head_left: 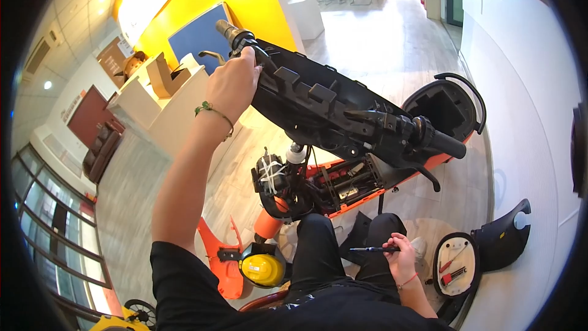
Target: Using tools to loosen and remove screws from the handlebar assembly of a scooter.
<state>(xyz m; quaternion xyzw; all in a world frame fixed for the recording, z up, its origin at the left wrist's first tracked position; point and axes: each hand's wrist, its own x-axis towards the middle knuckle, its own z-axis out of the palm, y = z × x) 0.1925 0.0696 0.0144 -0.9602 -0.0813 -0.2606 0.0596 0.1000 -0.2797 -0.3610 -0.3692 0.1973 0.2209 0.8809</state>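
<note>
My left hand (234, 81) is raised and grips the left end of a black scooter handlebar (331, 107), close to its grip and brake lever. The handlebar cover is off, showing ribbed black plastic inside. My right hand (401, 256) rests low by my knee and holds a thin dark screwdriver (373, 249) pointing left. Below the handlebar sits the orange scooter body (343, 184) with its panels removed, wires and parts exposed.
A loose orange panel (220, 257) and a yellow headlight (262, 268) lie on the floor at left. An oval tray (456, 265) with small tools and a black cover (505, 236) lie at right. A white wall runs along the right; a white counter (165, 104) stands at left.
</note>
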